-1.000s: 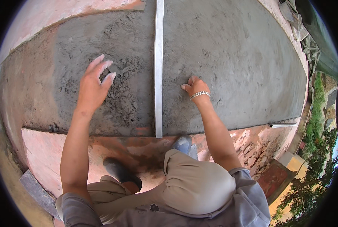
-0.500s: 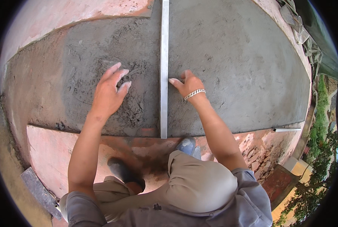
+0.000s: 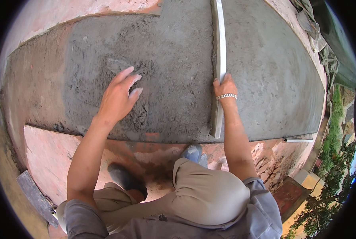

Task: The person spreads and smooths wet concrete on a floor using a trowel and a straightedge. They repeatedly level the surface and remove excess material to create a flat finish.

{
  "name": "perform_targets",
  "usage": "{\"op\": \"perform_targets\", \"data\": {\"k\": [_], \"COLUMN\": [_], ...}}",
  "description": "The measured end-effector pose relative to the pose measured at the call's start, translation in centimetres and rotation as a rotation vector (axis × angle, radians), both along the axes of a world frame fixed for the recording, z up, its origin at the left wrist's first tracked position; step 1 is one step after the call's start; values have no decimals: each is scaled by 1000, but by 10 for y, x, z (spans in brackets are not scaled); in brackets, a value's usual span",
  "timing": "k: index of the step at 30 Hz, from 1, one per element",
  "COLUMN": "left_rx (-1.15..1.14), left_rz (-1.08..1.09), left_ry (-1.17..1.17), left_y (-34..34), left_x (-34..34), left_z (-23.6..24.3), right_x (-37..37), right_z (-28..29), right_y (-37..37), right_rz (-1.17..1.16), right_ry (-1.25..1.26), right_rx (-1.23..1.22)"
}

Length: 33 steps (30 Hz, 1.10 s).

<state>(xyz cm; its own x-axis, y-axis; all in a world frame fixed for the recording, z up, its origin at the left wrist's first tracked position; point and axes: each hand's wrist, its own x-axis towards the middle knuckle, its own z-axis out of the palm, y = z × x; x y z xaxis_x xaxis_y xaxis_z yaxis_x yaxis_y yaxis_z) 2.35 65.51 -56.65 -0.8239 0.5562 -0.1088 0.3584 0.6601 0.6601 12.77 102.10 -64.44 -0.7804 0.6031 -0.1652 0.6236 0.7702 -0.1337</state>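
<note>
A long, pale metal straightedge (image 3: 221, 44) runs from the far edge toward me across a bed of wet grey mortar (image 3: 269, 79). My right hand (image 3: 227, 87), with a chain bracelet at the wrist, is closed around the bar's nearer half. Mortar is banked along the bar's left side. Over a rough, lumpy patch of mortar on the left, my left hand (image 3: 118, 95) hovers with fingers apart and nothing in them. Its fingertips are coated with grey-white residue.
Pinkish slabs border the mortar at the far left (image 3: 74, 12) and by my boots (image 3: 124, 181). A short metal strip (image 3: 298, 140) lies at the right near edge. A grey board (image 3: 36, 197) rests at lower left, broken rubble (image 3: 270, 167) at right. Dark green sheeting (image 3: 341, 44) hangs at far right.
My right hand has taken hold of the straightedge, which has shifted right across the mortar and tilted slightly. My left hand stays over nearly the same patch, fingers still apart.
</note>
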Motion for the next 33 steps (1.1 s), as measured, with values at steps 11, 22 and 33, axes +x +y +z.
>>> {"op": "perform_targets", "data": {"k": [11,22,33], "left_rx": [28,65,94], "left_rz": [12,35,66], "left_ry": [0,-41,-38], "left_y": [1,-16,-45], "left_x": [-6,-9,-9], "left_z": [-12,-7,-7], "right_x": [13,-11,-23], "right_z": [-16,-10,-9], "right_y": [3,-84,-119], "right_rz": [-11,-65,-80], "right_ry": [-62,-46,-104], "right_rx": [47,-28,-72]}}
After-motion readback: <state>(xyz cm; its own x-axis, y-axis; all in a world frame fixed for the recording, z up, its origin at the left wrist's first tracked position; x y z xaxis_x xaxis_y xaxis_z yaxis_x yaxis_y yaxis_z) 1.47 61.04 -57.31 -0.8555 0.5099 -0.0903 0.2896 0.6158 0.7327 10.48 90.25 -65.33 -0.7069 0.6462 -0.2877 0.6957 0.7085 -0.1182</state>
